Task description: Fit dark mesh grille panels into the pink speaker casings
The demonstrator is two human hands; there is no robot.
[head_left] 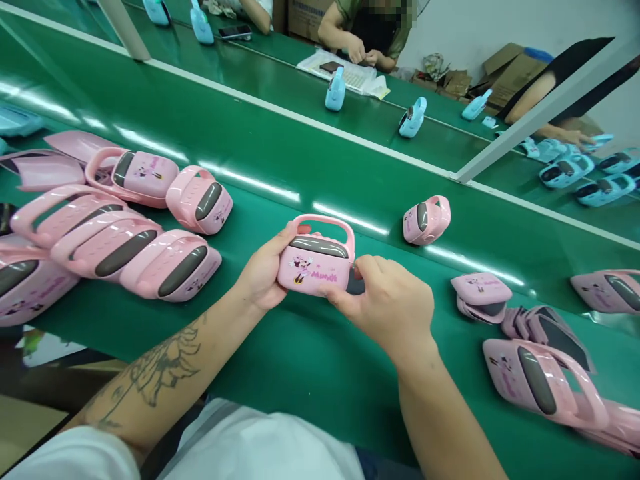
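A pink Minnie-print case [315, 272] with a carry handle and a dark glossy window is held over the green work surface, its printed side facing me. My left hand [267, 273] is closed around its left end, thumb near the base of the handle. At the opposite end my right hand [393, 293] grips with curled fingers, the thumb against the lower front corner. Something dark shows beside the right fingertips; I cannot tell whether it is a part or shadow. The nearest similar pink case [193, 200] on the left stands apart from my hands.
Several pink cases [173, 267] and loose pink shells [50, 170] crowd the left. Farther right are a single pink case [427, 220], stacked pink panels [483, 293] and a larger case [540, 383]. Beyond the rail [300, 127], people work among blue cases [335, 90].
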